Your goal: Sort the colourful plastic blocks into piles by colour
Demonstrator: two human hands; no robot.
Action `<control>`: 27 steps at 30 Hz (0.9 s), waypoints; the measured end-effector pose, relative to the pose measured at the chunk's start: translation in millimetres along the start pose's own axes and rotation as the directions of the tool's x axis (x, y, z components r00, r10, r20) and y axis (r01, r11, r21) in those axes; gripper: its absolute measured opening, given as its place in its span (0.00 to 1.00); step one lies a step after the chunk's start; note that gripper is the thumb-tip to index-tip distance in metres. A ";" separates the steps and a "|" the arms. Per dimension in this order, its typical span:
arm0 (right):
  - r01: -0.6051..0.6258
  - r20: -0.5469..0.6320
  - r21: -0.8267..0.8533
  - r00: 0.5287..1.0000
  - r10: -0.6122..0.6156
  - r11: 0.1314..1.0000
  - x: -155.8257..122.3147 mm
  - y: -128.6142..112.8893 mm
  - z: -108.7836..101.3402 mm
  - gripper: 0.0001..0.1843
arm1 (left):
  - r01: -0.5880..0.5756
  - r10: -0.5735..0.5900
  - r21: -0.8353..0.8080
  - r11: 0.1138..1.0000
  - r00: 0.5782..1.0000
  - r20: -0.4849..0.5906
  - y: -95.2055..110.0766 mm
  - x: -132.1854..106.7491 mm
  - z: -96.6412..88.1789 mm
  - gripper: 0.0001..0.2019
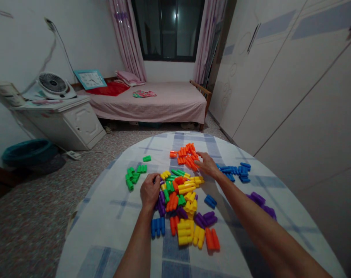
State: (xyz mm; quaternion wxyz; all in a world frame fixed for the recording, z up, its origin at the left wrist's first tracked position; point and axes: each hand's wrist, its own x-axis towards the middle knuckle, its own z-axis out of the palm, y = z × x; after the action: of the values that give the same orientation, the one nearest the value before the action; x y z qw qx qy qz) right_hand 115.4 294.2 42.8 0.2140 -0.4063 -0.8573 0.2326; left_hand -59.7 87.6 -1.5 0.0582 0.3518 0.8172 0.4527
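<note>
A heap of plastic bullet-shaped blocks in mixed colours [183, 200] lies in the middle of a round table with a checked cloth [106, 231]. My left hand [150, 190] rests on the heap's left edge with its fingers curled; what they hold, if anything, is hidden. My right hand [207, 165] reaches forward, its fingers touching a separate group of orange blocks [186, 155]. To the left is a cluster of green blocks [134, 174]. A group of blue blocks [236, 171] lies just right of my right hand. Some purple blocks [262, 204] lie further right.
Beyond the table stands a bed with pink sheets [161, 102] under a dark window [169, 29]. A white cabinet [65, 121] with a fan [53, 85] stands at the left, a teal basin [27, 152] on the floor beside it. White wardrobes [294, 69] line the right wall.
</note>
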 end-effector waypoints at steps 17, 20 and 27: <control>0.112 0.248 -0.078 0.965 -0.089 0.991 -146.7 11.1 -31.7 0.15 | 0.001 -0.001 0.037 0.999 1.000 -0.002 0.1 0.7 -0.3 0.13; 0.057 0.155 -0.206 0.988 -0.025 0.977 -150.1 18.9 -36.0 0.14 | 0.003 -0.003 0.044 0.999 1.000 0.003 -0.5 1.0 -0.1 0.14; 0.083 0.136 -0.278 0.990 -0.046 0.957 -155.4 27.6 -46.6 0.14 | 0.027 -0.027 0.032 0.999 1.000 0.000 -0.3 0.4 0.2 0.14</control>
State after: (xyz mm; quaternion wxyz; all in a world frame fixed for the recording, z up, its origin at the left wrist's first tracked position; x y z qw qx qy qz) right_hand 247.6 196.5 36.6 0.1058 -0.3888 -0.9065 0.1264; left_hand -60.0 87.9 -1.8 0.0589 0.3418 0.8290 0.4387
